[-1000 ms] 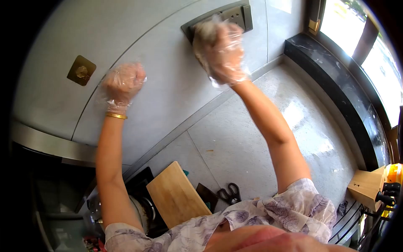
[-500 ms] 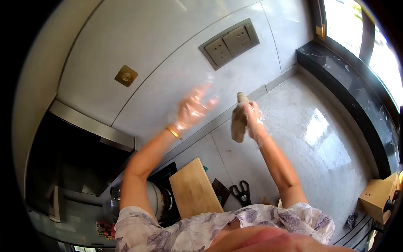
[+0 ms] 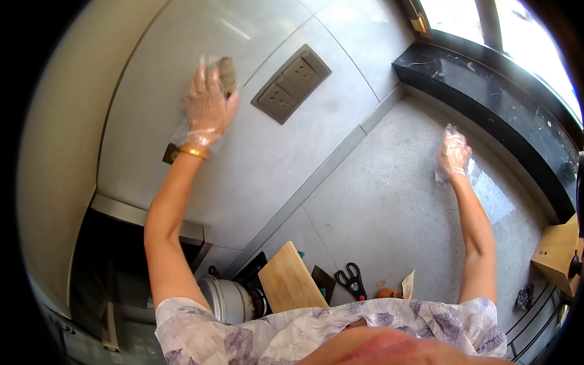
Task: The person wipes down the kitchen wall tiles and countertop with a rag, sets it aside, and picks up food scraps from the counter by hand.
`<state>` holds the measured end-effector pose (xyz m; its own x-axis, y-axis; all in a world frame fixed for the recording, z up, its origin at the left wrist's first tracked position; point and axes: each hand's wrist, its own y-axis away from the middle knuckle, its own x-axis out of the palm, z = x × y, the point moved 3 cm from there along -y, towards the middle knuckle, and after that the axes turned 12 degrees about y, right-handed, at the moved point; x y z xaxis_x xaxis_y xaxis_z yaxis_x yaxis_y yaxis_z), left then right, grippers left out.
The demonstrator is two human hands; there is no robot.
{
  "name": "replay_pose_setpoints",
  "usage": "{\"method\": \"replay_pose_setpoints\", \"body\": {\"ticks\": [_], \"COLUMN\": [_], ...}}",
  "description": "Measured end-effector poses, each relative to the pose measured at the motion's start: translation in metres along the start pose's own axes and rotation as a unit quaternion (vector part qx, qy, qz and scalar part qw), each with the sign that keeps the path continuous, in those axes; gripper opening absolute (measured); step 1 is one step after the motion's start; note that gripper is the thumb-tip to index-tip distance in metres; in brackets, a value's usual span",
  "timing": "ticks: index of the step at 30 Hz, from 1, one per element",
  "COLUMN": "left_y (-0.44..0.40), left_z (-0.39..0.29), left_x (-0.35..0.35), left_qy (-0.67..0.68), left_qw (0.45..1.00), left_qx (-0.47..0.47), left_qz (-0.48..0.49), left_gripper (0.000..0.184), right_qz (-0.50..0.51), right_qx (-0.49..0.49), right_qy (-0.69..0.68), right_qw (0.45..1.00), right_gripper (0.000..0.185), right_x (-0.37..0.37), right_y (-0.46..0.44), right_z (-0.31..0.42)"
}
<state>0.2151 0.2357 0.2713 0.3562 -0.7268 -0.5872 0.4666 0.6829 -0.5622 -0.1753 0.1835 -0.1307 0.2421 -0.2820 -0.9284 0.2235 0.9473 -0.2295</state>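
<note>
My left hand (image 3: 208, 103), in a clear plastic glove with a gold bangle at the wrist, presses a grey-brown cloth (image 3: 227, 74) against the pale wall tile (image 3: 243, 164). Most of the cloth is hidden under the palm, and part of it sticks out beyond the thumb side. On the right, my right hand (image 3: 454, 153), also in a clear glove, rests on the grey countertop (image 3: 389, 201) near the dark window ledge. It holds nothing, and its fingers are a little bent and apart.
A double socket (image 3: 291, 84) is right of my left hand; a small square plate (image 3: 171, 153) sits by that wrist. Nearer me are a pot (image 3: 228, 299), a wooden board (image 3: 292, 280), black scissors (image 3: 351, 281) and a wooden box (image 3: 555, 255). A black stone ledge (image 3: 486, 115) runs below the window.
The cloth has passed from my right hand to my left. My left hand has moved up and left onto the wall; my right hand has moved right, onto the countertop. The view has shifted slightly.
</note>
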Motion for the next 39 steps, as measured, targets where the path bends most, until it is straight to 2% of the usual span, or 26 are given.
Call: {"method": "replay_pose_setpoints", "body": {"ticks": [1, 3, 4, 5, 6, 8, 10, 13, 14, 16, 18, 20, 23, 25, 27, 30, 32, 34, 36, 39], "left_y": [0.004, 0.008, 0.01, -0.005, -0.025, -0.084, -0.137, -0.155, -0.146, -0.124, -0.09, -0.06, -0.062, -0.097, -0.145, -0.149, -0.119, -0.07, -0.028, -0.036], "left_z": [-0.001, -0.004, -0.007, -0.014, -0.034, -0.069, -0.113, -0.14, -0.132, -0.099, -0.073, -0.056, -0.064, -0.088, -0.116, -0.114, -0.09, -0.067, -0.039, -0.047], "left_x": [0.006, 0.03, 0.043, 0.055, 0.061, 0.094, 0.129, 0.125, 0.12, 0.132, 0.113, 0.09, 0.087, 0.092, 0.109, 0.131, 0.12, 0.091, 0.072, 0.068], "left_qy": [-0.104, -0.103, -0.101, -0.08, -0.074, -0.02, -0.097, -0.004, 0.093, 0.004, 0.007, 0.008, -0.029, 0.016, 0.045, 0.047, 0.018, 0.03, -0.056, -0.023], "left_qw": [0.992, 0.991, 0.989, 0.992, 0.986, 0.977, 0.978, 0.989, 0.989, 0.983, 0.981, 0.983, 0.988, 0.987, 0.986, 0.954, 0.988, 0.991, 0.99, 0.99], "left_qx": [0.062, 0.078, 0.085, 0.086, 0.147, 0.209, 0.183, 0.148, 0.117, 0.181, 0.189, 0.181, 0.139, 0.154, 0.086, 0.285, 0.15, 0.13, 0.113, 0.114], "left_qz": [0.019, 0.044, 0.06, 0.044, 0.012, -0.038, -0.007, -0.011, -0.009, -0.013, -0.046, 0.008, 0.052, 0.037, 0.135, -0.086, 0.02, 0.026, 0.061, 0.084], "left_gripper": [0.071, 0.071, 0.07, 0.071, 0.071, 0.058, 0.053, 0.032, 0.03, 0.049, 0.045, 0.047, 0.045, 0.029, 0.023, 0.027, 0.026, 0.031, 0.035, 0.044], "right_qz": [0.024, 0.068, 0.126, 0.104, 0.112, 0.103, 0.102, 0.094, 0.09, 0.077, 0.073, 0.078, 0.081, 0.084, 0.093, 0.115, 0.125, 0.112, 0.101, 0.105], "right_qx": [-0.015, -0.046, -0.046, -0.054, -0.053, -0.052, -0.059, -0.055, -0.056, -0.064, -0.065, -0.068, -0.064, -0.064, -0.064, -0.064, -0.073, -0.078, -0.071, -0.066], "right_qy": [0.038, 0.114, 0.108, 0.113, 0.109, 0.109, 0.112, 0.111, 0.111, 0.118, 0.116, 0.112, 0.119, 0.119, 0.121, 0.122, 0.116, 0.116, 0.114, 0.124], "right_qw": [0.999, 0.99, 0.985, 0.987, 0.986, 0.987, 0.987, 0.988, 0.988, 0.988, 0.988, 0.988, 0.987, 0.987, 0.986, 0.984, 0.983, 0.984, 0.986, 0.985], "right_gripper": [0.054, 0.056, 0.057, 0.059, 0.058, 0.056, 0.055, 0.055, 0.054, 0.055, 0.055, 0.056, 0.057, 0.057, 0.058, 0.058, 0.056, 0.056, 0.056, 0.057], "right_x": [0.008, 0.017, 0.016, 0.017, 0.014, 0.013, 0.014, 0.016, 0.017, 0.021, 0.022, 0.02, 0.012, 0.013, 0.01, 0.002, 0.003, 0.008, 0.011, 0.009], "right_y": [0.008, 0.014, 0.015, 0.016, 0.018, 0.016, 0.016, 0.017, 0.016, 0.016, 0.017, 0.017, 0.019, 0.021, 0.02, 0.017, 0.017, 0.018, 0.017, 0.02], "right_z": [-0.007, -0.014, -0.013, -0.012, -0.009, -0.01, -0.013, -0.015, -0.015, -0.016, -0.018, -0.017, -0.013, -0.014, -0.011, -0.01, -0.012, -0.015, -0.015, -0.012]}}
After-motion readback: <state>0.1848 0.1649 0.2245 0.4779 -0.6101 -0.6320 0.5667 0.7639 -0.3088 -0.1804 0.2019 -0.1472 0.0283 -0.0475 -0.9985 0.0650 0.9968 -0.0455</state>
